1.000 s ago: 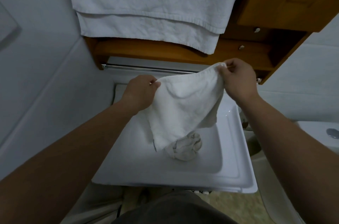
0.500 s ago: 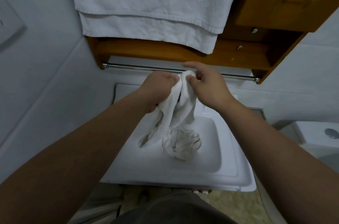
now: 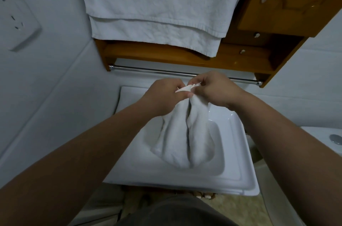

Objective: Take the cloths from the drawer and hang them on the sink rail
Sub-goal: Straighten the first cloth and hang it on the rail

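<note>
A white cloth (image 3: 182, 137) hangs folded in half over the white sink (image 3: 238, 168), its lower end reaching down into the basin. My left hand (image 3: 164, 96) and my right hand (image 3: 214, 89) pinch its top corners together, fingertips touching. The chrome rail (image 3: 157, 71) runs just behind my hands, under the wooden shelf; my right hand covers part of it. The balled cloth seen earlier in the basin is hidden behind the hanging cloth.
A large white towel (image 3: 157, 7) hangs above from the wooden cabinet (image 3: 288, 3). A wall socket (image 3: 18, 24) sits on the left wall. A toilet tank (image 3: 329, 140) stands at the right. Beige floor shows below the sink.
My hands, first spread apart holding the cloth open, came together and folded it in half. The folded cloth now hides the balled cloth in the basin.
</note>
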The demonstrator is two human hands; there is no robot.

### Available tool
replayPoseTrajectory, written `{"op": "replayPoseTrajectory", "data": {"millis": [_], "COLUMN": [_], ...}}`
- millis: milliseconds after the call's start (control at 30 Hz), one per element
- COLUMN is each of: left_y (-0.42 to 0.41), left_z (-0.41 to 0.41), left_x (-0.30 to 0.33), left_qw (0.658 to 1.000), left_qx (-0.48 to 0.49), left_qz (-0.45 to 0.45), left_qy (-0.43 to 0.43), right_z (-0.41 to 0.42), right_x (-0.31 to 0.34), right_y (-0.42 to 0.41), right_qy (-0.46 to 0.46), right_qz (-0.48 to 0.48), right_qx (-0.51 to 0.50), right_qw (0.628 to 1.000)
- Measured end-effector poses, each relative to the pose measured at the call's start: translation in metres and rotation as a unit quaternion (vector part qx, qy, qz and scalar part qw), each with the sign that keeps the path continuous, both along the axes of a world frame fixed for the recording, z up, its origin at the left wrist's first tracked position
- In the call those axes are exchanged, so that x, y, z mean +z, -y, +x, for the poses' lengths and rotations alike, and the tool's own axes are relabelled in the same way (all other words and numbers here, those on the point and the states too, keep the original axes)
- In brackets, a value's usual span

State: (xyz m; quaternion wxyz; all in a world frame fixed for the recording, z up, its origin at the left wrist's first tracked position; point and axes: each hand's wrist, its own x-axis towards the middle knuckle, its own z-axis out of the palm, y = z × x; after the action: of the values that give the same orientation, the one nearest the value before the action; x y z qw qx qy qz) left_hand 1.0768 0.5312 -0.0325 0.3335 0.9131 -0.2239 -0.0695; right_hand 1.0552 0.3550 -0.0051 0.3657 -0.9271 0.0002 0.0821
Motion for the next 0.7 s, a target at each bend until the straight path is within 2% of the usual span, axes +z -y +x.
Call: {"op": "replayPoseTrajectory", "data": {"millis": [133, 267, 400, 700], "left_y": [-0.004, -0.01, -0.013, -0.019], "left_z": [0.003, 0.006, 0.004, 0.008], "left_x": [0.002, 0.002, -0.002, -0.009], "left_qw": [0.998, 0.998, 0.997, 0.997], "left_qx": [0.036, 0.066, 0.053, 0.048], "left_qz": [-0.043, -0.014, -0.019, -0.037], "left_qy": [0.01, 0.011, -0.043, -0.049], "right_z": [0.0, -0.001, 0.002, 0.012], "right_x": [0.008, 0.013, 0.016, 0.011], "right_y": [-0.001, 0.001, 0.009, 0.019], "right_qy": [0.049, 0.073, 0.066, 0.069], "right_qz": [-0.022, -0.042, -0.012, 0.001], "right_qx": [-0.02, -0.028, -0.048, -0.07], "right_qw": [0.998, 0.996, 0.997, 0.995]}}
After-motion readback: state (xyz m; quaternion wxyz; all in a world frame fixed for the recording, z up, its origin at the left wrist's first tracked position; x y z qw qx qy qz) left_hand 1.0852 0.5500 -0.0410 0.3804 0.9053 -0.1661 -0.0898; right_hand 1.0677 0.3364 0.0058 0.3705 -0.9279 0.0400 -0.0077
